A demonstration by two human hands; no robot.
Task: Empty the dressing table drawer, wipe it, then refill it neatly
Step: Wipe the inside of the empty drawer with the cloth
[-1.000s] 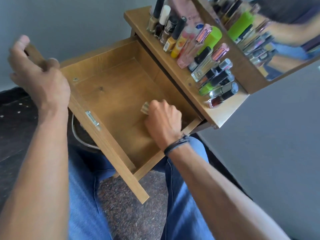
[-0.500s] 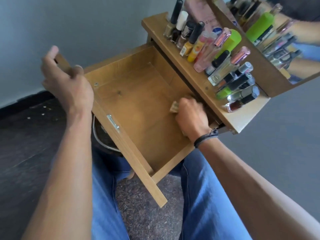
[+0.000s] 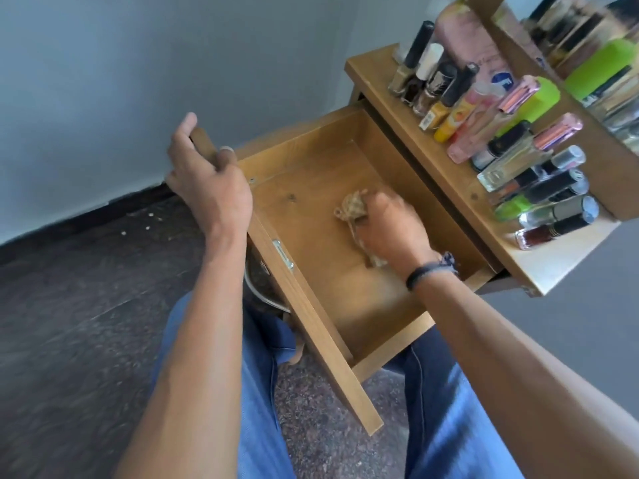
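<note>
Drawer (image 3: pixel 311 243) pulled out over the person's lap, mid-frame. Inside it: a crumpled beige cloth (image 3: pixel 351 209) on the bare wood floor, toward the drawer's 1 o'clock side. Right hand (image 3: pixel 392 233) is in the drawer, fingers curled round the cloth and pressing it to the floor. Dark wristband (image 3: pixel 428 273) on that wrist. Left hand (image 3: pixel 212 188) at the drawer's 10 o'clock, wrapped round the end of the drawer front, gripping it.

Dressing table top (image 3: pixel 375 81) at 2 o'clock carries a packed row of cosmetics bottles (image 3: pixel 511 146): nail polishes at the far end, then pink, green-capped and clear ones, dark tubes nearest. Mirror (image 3: pixel 581 46) behind them at 1 o'clock reflects the bottles. Blue jeans (image 3: pixel 262 409) at 6 o'clock, dark speckled floor (image 3: pixel 69 323) at 8 o'clock.
</note>
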